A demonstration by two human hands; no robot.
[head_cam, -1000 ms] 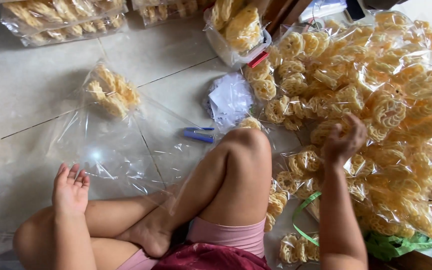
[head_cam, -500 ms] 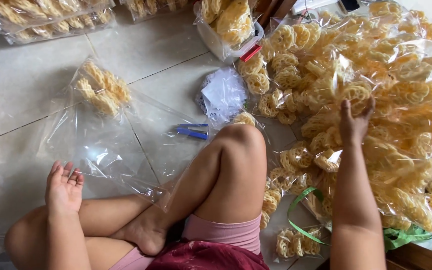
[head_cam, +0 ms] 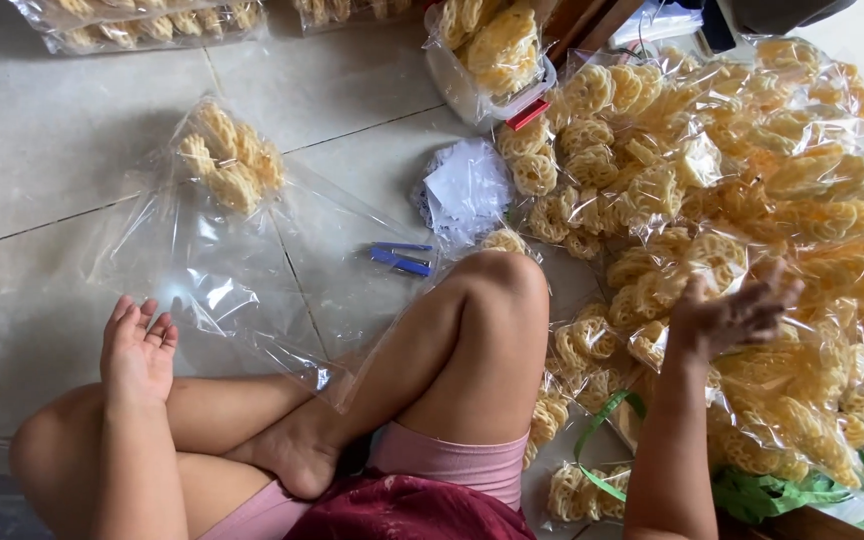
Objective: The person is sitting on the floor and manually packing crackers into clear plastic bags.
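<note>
The right hand (head_cam: 727, 315) hangs over the heap of bagged crackers (head_cam: 752, 220), fingers (head_cam: 777, 292) spread and loosely curled, holding nothing; they hover just above the clear plastic, perhaps brushing it, though contact is hard to tell. The heap lies directly under and beyond those fingers, spilling toward the raised knee (head_cam: 497, 285). The crackers are pale yellow lattice rounds, thin and brittle-looking, so the bags will likely be light but fragile: squeezing would snap them. The wrap is glossy, crinkled and probably slippery; a slack fold or the gathered neck of a bag looks the safest place to take hold, rather than the crackers themselves.

The left hand (head_cam: 137, 350) rests on the left thigh, palm up, fingers nearly straight and slightly apart, empty. Just beyond its fingertips lies a large clear bag (head_cam: 212, 270), flat and limp on the tiled floor (head_cam: 52, 140), with a small cluster of crackers (head_cam: 232, 160) at its far end. Farther off, between the two hands, sit a blue stapler-like tool (head_cam: 400, 260) and a packet of white paper slips (head_cam: 467, 190).
</note>
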